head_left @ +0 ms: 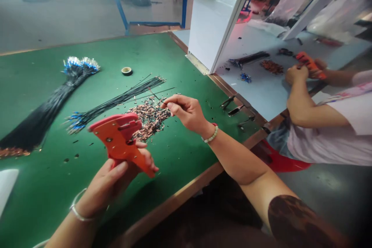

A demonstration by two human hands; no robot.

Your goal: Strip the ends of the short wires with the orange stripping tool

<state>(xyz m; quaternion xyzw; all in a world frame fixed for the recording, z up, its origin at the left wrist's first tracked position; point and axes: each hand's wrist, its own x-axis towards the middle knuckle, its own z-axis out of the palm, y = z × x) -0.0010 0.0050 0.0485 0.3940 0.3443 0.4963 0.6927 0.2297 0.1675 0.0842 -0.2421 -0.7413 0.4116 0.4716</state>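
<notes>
My left hand (116, 174) is wrapped round an orange and red wire stripper (117, 135), held above the green table. My right hand (187, 110) pinches a thin dark wire (155, 96) between thumb and fingertips, to the right of the tool. Under the wire lies a heap of short copper-coloured and dark scraps (151, 116), partly hidden by the stripper. Behind it, a loose bundle of black wires (119, 99) with blue ends stretches across the table. A larger black wire bundle (49, 108), blue and silvery at its far end, lies at the left.
A roll of tape (126, 71) sits on the green table (180, 155). Dark metal tools (234, 108) lie by its right edge. A white partition (213, 27) stands at the back. Right of it, a co-worker's hands (299, 73) hold another orange tool (310, 65) over a pale table.
</notes>
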